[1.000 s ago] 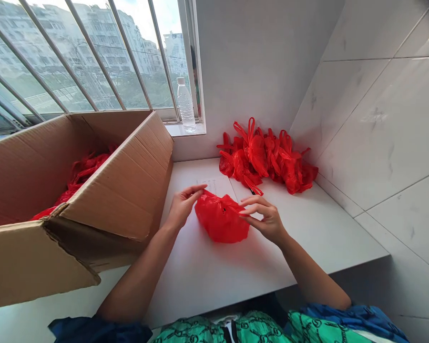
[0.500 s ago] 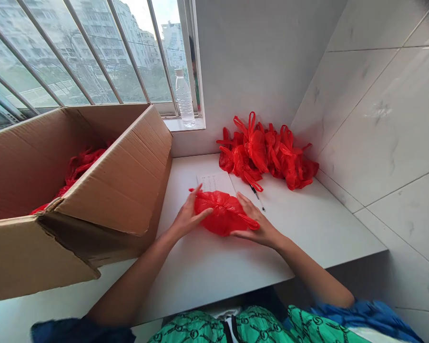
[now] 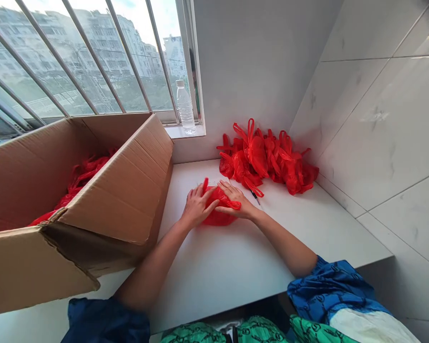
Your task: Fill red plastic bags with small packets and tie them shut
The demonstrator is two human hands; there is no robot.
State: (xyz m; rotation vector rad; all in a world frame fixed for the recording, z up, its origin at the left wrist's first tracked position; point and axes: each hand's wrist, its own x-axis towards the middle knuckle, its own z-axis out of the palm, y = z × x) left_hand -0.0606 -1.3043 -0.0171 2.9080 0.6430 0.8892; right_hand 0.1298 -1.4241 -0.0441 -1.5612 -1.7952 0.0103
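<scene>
White counter (image 3: pixel 214 281) bearing red bag (image 3: pixel 218 218); barred window (image 3: pixel 82 62), tiled wall (image 3: pixel 375 133).

Head-worn view — forward, down (over left hand (image 3: pixel 198 207), right hand (image 3: pixel 235 200))

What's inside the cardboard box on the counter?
The cardboard box holds a loose heap of red plastic bags, seen over its near flap. The flap and side wall hide the lower part, so the box floor and the bag count cannot be seen.
</scene>
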